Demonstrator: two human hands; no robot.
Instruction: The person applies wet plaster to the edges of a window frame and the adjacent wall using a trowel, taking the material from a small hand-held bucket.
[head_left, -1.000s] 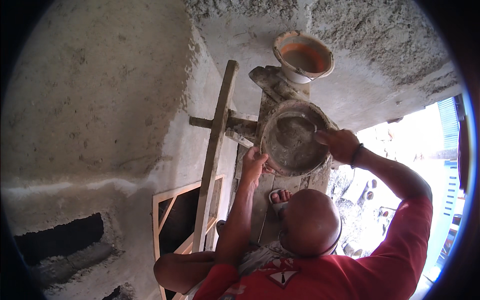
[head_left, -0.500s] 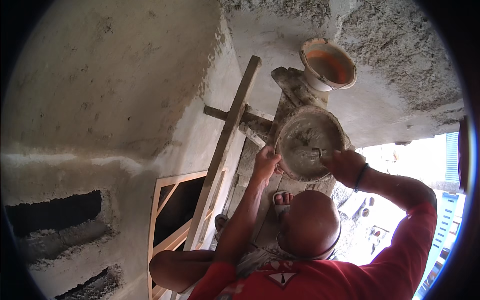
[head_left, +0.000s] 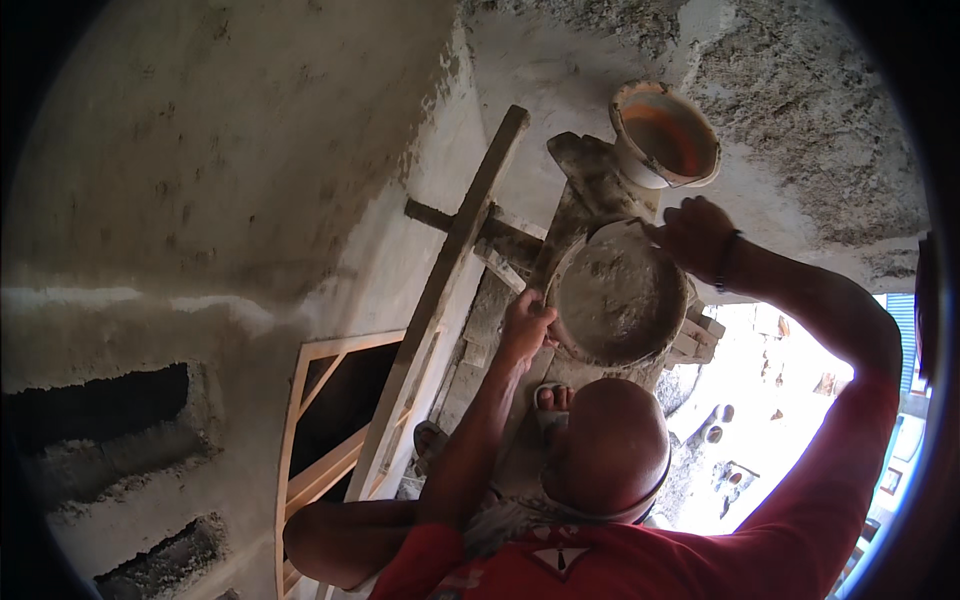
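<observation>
My left hand (head_left: pixel 527 325) pinched the near-left rim of the basin (head_left: pixel 612 360), which lay over the planks (head_left: pixel 585 180), wet grey mix (head_left: pixel 618 290) inside. My right fingers curled at its far edge; I couldn't tell on what. Beyond stood a pale bucket (head_left: pixel 640 172), orange-walled inside.

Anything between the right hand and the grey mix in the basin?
Nothing visible: the right hand is at the far rim of the basin, and the left hand grips its left side, clear of the mix.
</observation>
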